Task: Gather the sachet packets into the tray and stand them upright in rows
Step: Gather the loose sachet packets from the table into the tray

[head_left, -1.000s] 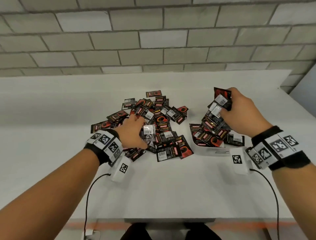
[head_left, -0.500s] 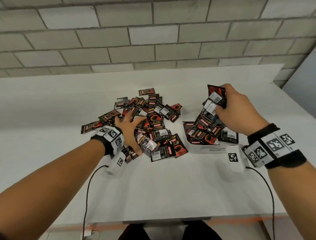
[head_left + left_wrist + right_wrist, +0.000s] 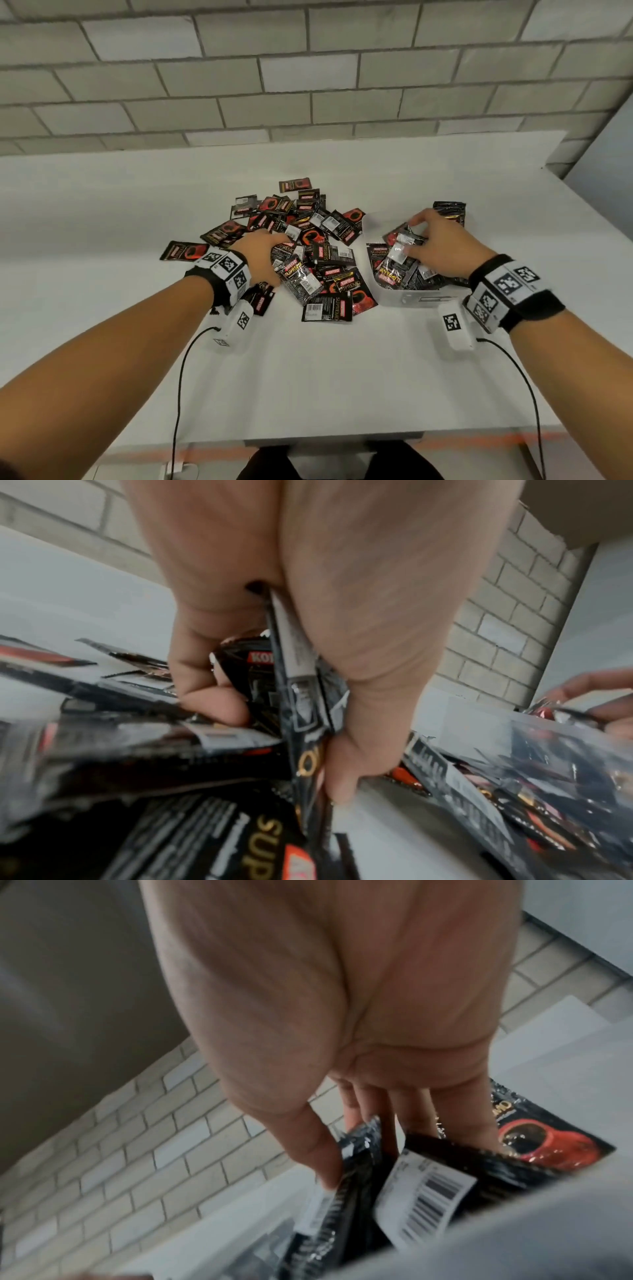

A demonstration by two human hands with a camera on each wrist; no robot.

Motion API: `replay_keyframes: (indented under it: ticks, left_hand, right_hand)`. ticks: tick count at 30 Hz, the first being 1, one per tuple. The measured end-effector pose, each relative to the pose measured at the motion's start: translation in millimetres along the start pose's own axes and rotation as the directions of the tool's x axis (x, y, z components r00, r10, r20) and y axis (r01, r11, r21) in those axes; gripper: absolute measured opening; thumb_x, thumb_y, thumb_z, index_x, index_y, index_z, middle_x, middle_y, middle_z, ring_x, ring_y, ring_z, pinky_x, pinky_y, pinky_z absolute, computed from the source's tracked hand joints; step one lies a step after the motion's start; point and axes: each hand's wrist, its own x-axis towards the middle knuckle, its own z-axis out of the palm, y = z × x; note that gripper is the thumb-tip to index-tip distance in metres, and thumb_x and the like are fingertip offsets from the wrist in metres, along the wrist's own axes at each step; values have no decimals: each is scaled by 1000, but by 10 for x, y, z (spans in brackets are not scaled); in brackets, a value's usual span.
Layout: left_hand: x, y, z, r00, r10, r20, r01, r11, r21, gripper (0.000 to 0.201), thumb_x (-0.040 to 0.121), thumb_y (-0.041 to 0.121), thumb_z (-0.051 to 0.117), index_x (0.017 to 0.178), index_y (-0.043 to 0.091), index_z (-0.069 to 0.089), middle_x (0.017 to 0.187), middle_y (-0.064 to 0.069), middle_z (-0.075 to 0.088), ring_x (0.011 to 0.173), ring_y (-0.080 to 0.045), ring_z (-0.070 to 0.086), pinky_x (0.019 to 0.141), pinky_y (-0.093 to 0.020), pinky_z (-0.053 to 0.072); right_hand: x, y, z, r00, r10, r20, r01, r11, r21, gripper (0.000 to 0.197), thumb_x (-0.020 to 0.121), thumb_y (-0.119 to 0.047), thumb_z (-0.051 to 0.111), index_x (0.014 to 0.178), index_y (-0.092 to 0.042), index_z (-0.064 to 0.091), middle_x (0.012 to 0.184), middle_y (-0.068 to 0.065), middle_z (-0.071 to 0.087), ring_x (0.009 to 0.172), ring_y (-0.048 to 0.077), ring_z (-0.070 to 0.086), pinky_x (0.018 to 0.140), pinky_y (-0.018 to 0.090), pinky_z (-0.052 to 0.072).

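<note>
A person's left hand (image 3: 262,251) is digging into the loose heap of sachets (image 3: 308,253) spread on the white counter (image 3: 325,370), its fingers (image 3: 219,704) and thumb curling around a few packets (image 3: 298,696) turned on edge, as the left wrist view is showing. The right hand (image 3: 442,248) is working inside the white tray (image 3: 421,298), just to the right of the heap, where its thumb and fingers (image 3: 318,1153) are pinching the top edges of a small bunch of sachets (image 3: 373,1185) standing roughly upright; other packets around that hand are lying jumbled and tilted in the tray, and no tidy row is showing yet. Most of the packets are still lying flat and overlapping beyond and beside the left hand, so the job looks to be at an early stage. The sachets are looking light, thin and glossy, likely slippery foil with soft powder inside, so a stack may fan out or slide if squeezed loosely. Taking them by the crimped top or side seams, several at once with faces pressed together, seems the surest hold. Standing ones are likely to topple unless they are leaning against the tray wall or against their neighbours, so the right hand's bracing seems to be what is keeping that bunch on end.
</note>
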Motion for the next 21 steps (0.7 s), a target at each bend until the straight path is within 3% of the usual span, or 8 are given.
replay_keyframes:
  ticks: [2,4,9,10,13,16,21]
  left_hand:
    - [-7,4,-13,1000,2,-25,-3,999,-36,94,68,25,89,150,25,45,139,-9,56,125,-28,54,103,-36,47]
    - [-20,-7,-38,998,-17,-61,12,997,-73,92,70,22,88,151,21,43,144,-9,56,127,-26,56,105,-35,47]
    - [-89,-50,-167,986,-77,-146,51,983,-176,87,75,22,86,151,18,44,139,-10,60,105,-18,57,87,-26,46]
    - [-106,-49,-215,984,-82,-160,50,979,-195,86,75,23,86,150,18,45,138,-10,60,107,-20,58,88,-27,46]
    - [-146,19,-408,975,-54,-217,1,971,-238,85,75,22,86,149,16,46,133,-10,63,113,-27,62,91,-31,49]
    - [-188,214,-654,947,2,-321,-98,954,-283,72,73,18,87,138,17,56,111,-1,69,92,-19,65,77,-29,51]
    - [-154,771,-896,887,108,-450,-299,876,-378,59,68,19,91,119,23,63,98,9,70,81,-4,66,68,-18,51]
  right_hand:
    - [20,37,62,999,-7,-33,3,994,-108,34,88,-34,73,116,-21,59,107,6,65,83,20,62,67,31,46]
    - [29,62,87,999,-11,-31,7,992,-127,35,87,-42,73,113,-21,61,115,7,58,94,19,56,75,29,41]
    - [-28,56,37,999,-28,-19,26,994,-108,40,88,-45,70,120,-24,57,123,7,52,111,24,56,93,36,47]
    - [-50,35,19,998,-53,-42,49,993,-103,38,89,-42,70,120,-25,57,123,6,50,113,25,55,95,36,47]
    - [-101,-73,-41,987,-132,-91,125,989,-75,32,91,-33,69,120,-24,59,118,5,52,106,19,53,87,29,40]
    - [-125,-179,-103,977,-169,-131,163,985,-52,33,91,-30,69,122,-23,60,117,3,52,106,16,52,87,26,37]
    - [-155,-186,-209,976,-128,-176,123,992,-36,35,91,-24,67,124,-21,57,114,3,56,97,14,52,84,25,38]
